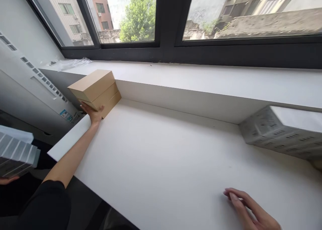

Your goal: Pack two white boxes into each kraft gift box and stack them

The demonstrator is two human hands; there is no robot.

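Observation:
A stack of brown cardboard boxes [99, 92] stands at the table's far left corner, against the low wall under the sill. My left hand [93, 114] grips the near corner of the stack, with its thumb on the right face and its fingers on the left face. Over the white table [161, 156], at the lower right, hovers my right hand [248, 208]. Its fingers are loosely bent, with a gap between thumb and forefinger and nothing held.
At the right, grey-and-white packed boxes [284, 132] stand on the table. Crumpled clear plastic [72, 63] lies on the windowsill [201, 74]. A white appliance [32, 79] stands at the left. Another person's hand [8, 180] supports a stack of translucent boxes [17, 152] at lower left.

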